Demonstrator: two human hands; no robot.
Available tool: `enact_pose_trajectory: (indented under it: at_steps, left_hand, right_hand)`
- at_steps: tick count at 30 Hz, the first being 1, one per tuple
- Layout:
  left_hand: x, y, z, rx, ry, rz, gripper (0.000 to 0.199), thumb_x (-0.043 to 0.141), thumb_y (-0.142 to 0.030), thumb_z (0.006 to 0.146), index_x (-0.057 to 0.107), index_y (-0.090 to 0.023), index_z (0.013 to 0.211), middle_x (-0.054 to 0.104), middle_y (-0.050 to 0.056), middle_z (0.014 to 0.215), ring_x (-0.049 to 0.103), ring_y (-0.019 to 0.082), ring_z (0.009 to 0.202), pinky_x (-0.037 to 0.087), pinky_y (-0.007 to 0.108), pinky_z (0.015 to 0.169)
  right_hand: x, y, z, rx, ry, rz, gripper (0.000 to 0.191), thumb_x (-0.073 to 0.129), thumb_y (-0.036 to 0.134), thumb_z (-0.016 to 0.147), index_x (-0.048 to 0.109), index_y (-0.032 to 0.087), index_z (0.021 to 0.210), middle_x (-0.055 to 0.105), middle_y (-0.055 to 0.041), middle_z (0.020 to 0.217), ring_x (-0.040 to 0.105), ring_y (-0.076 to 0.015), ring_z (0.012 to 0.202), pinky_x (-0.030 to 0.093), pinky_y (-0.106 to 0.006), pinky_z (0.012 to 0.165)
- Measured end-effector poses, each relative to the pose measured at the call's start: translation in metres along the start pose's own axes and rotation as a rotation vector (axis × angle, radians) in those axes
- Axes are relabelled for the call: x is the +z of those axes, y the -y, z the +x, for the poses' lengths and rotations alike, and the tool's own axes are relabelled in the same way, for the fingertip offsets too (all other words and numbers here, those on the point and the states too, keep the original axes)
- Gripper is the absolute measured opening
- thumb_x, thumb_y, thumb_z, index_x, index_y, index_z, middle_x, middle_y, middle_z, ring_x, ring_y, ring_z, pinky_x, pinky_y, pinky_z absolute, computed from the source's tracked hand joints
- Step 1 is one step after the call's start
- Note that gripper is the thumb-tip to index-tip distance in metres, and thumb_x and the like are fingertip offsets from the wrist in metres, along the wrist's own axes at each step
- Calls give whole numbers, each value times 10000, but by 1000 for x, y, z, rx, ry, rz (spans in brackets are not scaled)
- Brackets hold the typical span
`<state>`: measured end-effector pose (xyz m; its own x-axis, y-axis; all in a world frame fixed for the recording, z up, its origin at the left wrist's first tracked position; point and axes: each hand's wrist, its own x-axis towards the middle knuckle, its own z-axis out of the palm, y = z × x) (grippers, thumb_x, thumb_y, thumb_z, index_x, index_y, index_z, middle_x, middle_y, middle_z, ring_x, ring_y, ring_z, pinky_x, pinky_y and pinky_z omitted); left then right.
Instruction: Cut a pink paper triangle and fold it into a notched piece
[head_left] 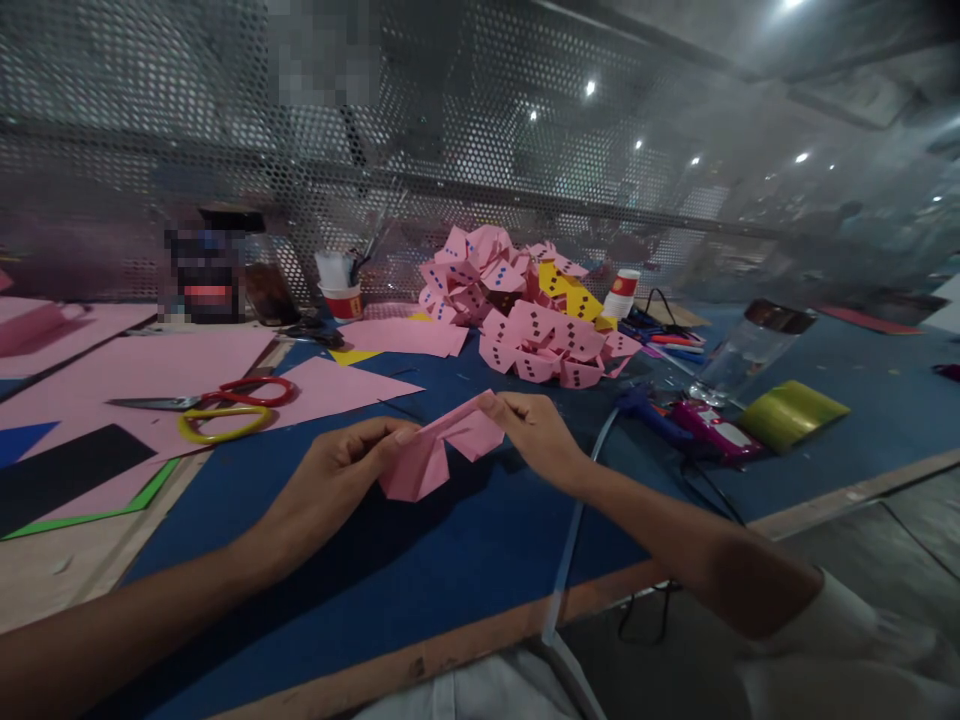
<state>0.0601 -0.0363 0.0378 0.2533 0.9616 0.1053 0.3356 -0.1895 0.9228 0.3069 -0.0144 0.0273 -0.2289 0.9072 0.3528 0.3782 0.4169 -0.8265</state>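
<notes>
A folded piece of pink paper point(416, 465) is stretched between my two hands above the blue tabletop, its lower part hanging in two flaps. My left hand point(352, 465) pinches its left end between thumb and fingers. At the upper right end, my right hand point(536, 430) grips the same paper. Just behind it lies a heap of folded pink paper pieces point(540, 340) marked with small dark and blue diamonds. One yellow folded piece point(574, 295) sits among them.
Scissors point(225, 400) with red and yellow handles rest on pink sheets at left, near a black sheet point(82, 475). At right are a glue gun point(652, 415), a clear jar point(750, 350) and a yellow roll point(795, 415). A metal mesh point(480, 130) stands behind the table.
</notes>
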Motion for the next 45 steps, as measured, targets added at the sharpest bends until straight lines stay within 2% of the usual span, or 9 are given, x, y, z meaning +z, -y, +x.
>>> enact_pose_trajectory:
  at_steps: [9, 15, 20, 23, 27, 31, 35, 40, 45]
  left_hand:
    - [-1, -5, 4, 22, -40, 24, 420, 713, -609, 838, 776, -196, 795, 716, 24, 752, 595, 180, 700, 470, 247, 646]
    - [-4, 9, 3, 7, -86, -7, 504, 646, -676, 901, 800, -212, 1020, 789, 49, 984, 682, 246, 904, 529, 284, 761]
    - [-6, 17, 3, -35, 57, -162, 460, 593, -634, 970, 757, -204, 973, 755, 35, 781, 692, 219, 719, 542, 290, 668]
    - [-5, 15, 4, -16, 95, -173, 384, 660, -580, 949, 754, -208, 944, 748, 28, 796, 678, 197, 711, 539, 274, 663]
    - [-4, 12, 4, -24, 39, -157, 399, 727, -583, 890, 767, -238, 1088, 782, 38, 984, 699, 223, 860, 552, 287, 745]
    - [-6, 13, 6, -1, 15, -97, 428, 721, -600, 879, 781, -237, 1099, 797, 66, 1100, 709, 293, 1050, 544, 377, 952]
    - [-8, 18, 11, 64, -41, -83, 386, 718, -567, 895, 784, -235, 1081, 783, 80, 1226, 689, 327, 1175, 536, 420, 1027]
    - [-9, 20, 13, 95, 8, -170, 359, 752, -502, 896, 742, -216, 1113, 768, 104, 1263, 764, 304, 959, 623, 359, 688]
    - [-7, 16, 11, 136, 61, -200, 490, 815, -433, 872, 645, -250, 1293, 740, 105, 1323, 738, 308, 1134, 632, 367, 868]
  right_hand:
    - [-1, -1, 1, -20, -20, 14, 610, 491, 696, 1003, 316, 219, 665, 276, 38, 676, 280, -107, 636, 219, -285, 584]
    - [-4, 0, 3, -31, -68, 26, 584, 501, 670, 1009, 394, 210, 666, 310, 39, 661, 328, -103, 616, 260, -270, 569]
    - [-6, -3, 4, -33, -60, 92, 543, 515, 661, 1010, 543, 202, 722, 459, 28, 652, 529, -123, 601, 378, -255, 570]
    - [-7, -2, 4, -13, -56, 116, 527, 536, 664, 1001, 598, 201, 757, 501, 32, 625, 548, -124, 563, 389, -254, 544]
    - [-9, 4, 1, -33, -31, 201, 530, 498, 669, 1021, 724, 207, 893, 626, 6, 664, 594, -140, 615, 457, -274, 621]
    - [-11, 7, 0, -61, 12, 341, 620, 387, 705, 1041, 803, 246, 1032, 759, -52, 993, 673, -171, 809, 535, -322, 779]
    - [-10, 3, 2, 3, 36, 352, 661, 341, 708, 1049, 797, 231, 1030, 761, -54, 991, 661, -141, 713, 508, -302, 701]
    - [-5, 1, 3, 27, 11, 137, 455, 509, 588, 1045, 748, 202, 1038, 739, -26, 940, 576, -96, 585, 471, -278, 633]
    - [0, 4, 0, -184, 78, 0, 212, 637, 389, 1021, 744, 235, 1120, 706, -36, 1081, 656, -155, 934, 529, -288, 819]
